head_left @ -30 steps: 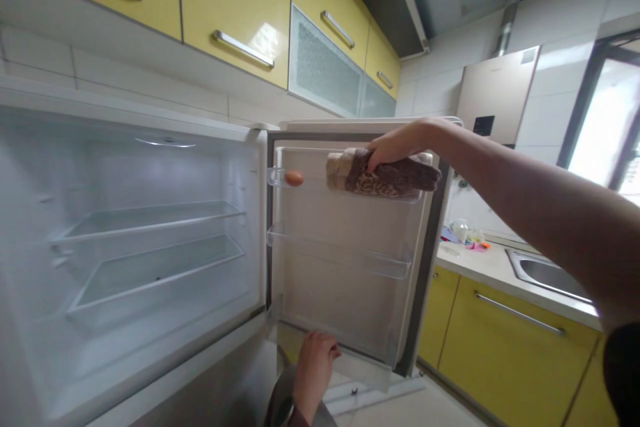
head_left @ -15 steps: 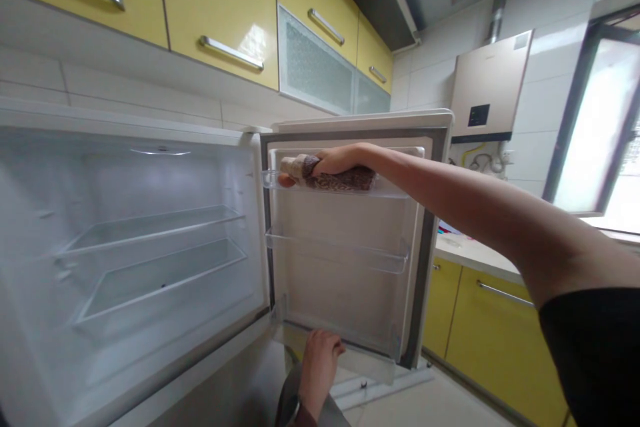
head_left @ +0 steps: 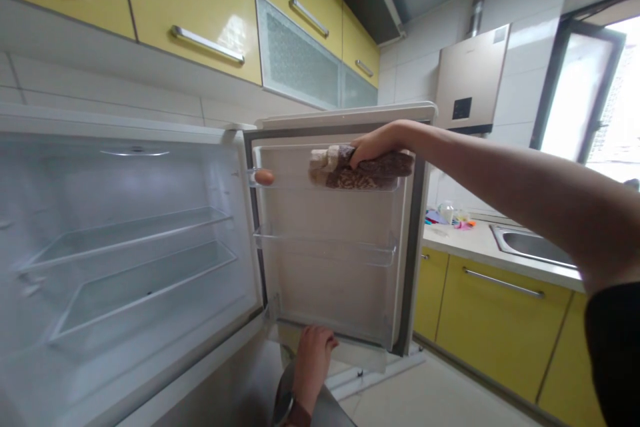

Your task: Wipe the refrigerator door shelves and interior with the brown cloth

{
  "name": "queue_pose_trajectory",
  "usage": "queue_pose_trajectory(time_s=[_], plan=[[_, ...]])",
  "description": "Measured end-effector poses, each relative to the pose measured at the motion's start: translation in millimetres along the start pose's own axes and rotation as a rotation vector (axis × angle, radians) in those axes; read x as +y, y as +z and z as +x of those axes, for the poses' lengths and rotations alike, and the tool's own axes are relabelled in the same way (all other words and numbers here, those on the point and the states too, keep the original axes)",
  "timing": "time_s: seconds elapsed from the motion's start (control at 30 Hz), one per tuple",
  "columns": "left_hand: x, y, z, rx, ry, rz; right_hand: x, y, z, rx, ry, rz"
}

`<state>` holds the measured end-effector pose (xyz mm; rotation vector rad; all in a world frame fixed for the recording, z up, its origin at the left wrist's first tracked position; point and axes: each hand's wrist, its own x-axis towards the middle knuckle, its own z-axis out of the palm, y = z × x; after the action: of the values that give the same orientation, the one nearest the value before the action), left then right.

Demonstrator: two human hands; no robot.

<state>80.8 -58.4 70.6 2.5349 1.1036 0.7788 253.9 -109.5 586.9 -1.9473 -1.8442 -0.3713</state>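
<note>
Right hand (head_left: 375,145) clamped from above on a brown-and-tan bag of dry goods (head_left: 357,170), bag lying lengthwise in the fridge door's top rack (head_left: 300,182), likely so it fits the rail. Egg (head_left: 263,177) sits far left in the same rack. Right arm stretched out, wrist bent down. Left hand (head_left: 313,360) low, fingers curled on the door's bottom edge (head_left: 350,354), steadying it.

Bright daylight from the blown-out window (head_left: 595,100), cabinet glare, wide-angle edge distortion, slight blur.
</note>
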Motion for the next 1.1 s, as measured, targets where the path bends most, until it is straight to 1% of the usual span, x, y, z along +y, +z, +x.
queue_pose_trajectory(time_s=[0.03,0.1,0.13,0.17,0.23,0.27,0.3,0.33,0.37,0.4,0.5,0.53,0.57,0.6,0.63,0.7,0.8,0.87,0.9,0.97,1.1], plan=[[0.3,0.3,0.7,-0.004,-0.003,0.005,5.2,-3.7,-3.7,-0.031,0.045,-0.021],[-0.3,2.3,1.8,-0.016,-0.001,0.019,9.5,-7.5,-9.5,-0.173,0.114,-0.042],[-1.3,3.7,2.2,-0.025,0.000,0.026,8.9,-8.0,-11.5,-0.226,0.123,-0.038],[-2.9,4.9,2.7,-0.033,-0.001,0.029,7.2,-8.0,-12.8,-0.267,0.114,-0.033],[-6.8,4.2,4.5,-0.044,-0.001,0.010,3.0,-7.0,-13.8,-0.317,0.051,-0.042],[-8.5,0.7,6.2,-0.035,0.014,-0.012,1.7,-6.6,-13.7,-0.330,0.011,-0.057],[-9.5,-6.0,8.6,-0.002,0.045,-0.036,1.4,-6.1,-13.4,-0.341,-0.029,-0.070],[-9.1,-16.3,12.0,0.058,0.094,-0.057,2.4,-5.7,-12.9,-0.348,-0.063,-0.075],[-6.9,-30.6,16.2,0.146,0.152,-0.069,4.7,-5.1,-12.4,-0.351,-0.092,-0.070],[-2.8,-48.6,21.2,0.258,0.214,-0.069,7.9,-4.3,-11.7,-0.349,-0.115,-0.053],[19.3,-115.0,40.7,0.592,0.327,-0.027,19.4,-0.5,-9.3,-0.339,-0.172,0.019],[28.1,-137.0,48.6,0.666,0.347,0.004,22.5,1.2,-8.4,-0.337,-0.185,0.034],[36.4,-156.7,57.2,0.708,0.361,0.041,24.7,3.1,-7.3,-0.336,-0.192,0.040],[43.5,-173.1,66.6,0.722,0.369,0.080,26.0,5.0,-6.2,-0.336,-0.190,0.037],[49.1,-185.9,76.5,0.705,0.376,0.116,26.3,6.8,-4.9,-0.337,-0.185,0.027],[55.2,-200.9,96.8,0.634,0.371,0.173,24.0,10.5,-2.1,-0.337,-0.171,-0.013],[55.8,-206.5,123.0,0.440,0.345,0.228,14.8,16.1,2.1,-0.325,-0.187,-0.102],[55.0,-207.3,133.7,0.303,0.318,0.264,6.1,21.3,5.3,-0.303,-0.234,-0.163],[55.2,-207.8,136.7,0.258,0.299,0.281,1.4,24.7,7.4,-0.282,-0.265,-0.192],[57.0,-209.3,139.1,0.222,0.261,0.314,-8.3,33.5,13.1,-0.219,-0.324,-0.242],[63.6,-210.6,138.1,0.212,0.214,0.347,-27.9,56.2,26.2,-0.120,-0.413,-0.273]])
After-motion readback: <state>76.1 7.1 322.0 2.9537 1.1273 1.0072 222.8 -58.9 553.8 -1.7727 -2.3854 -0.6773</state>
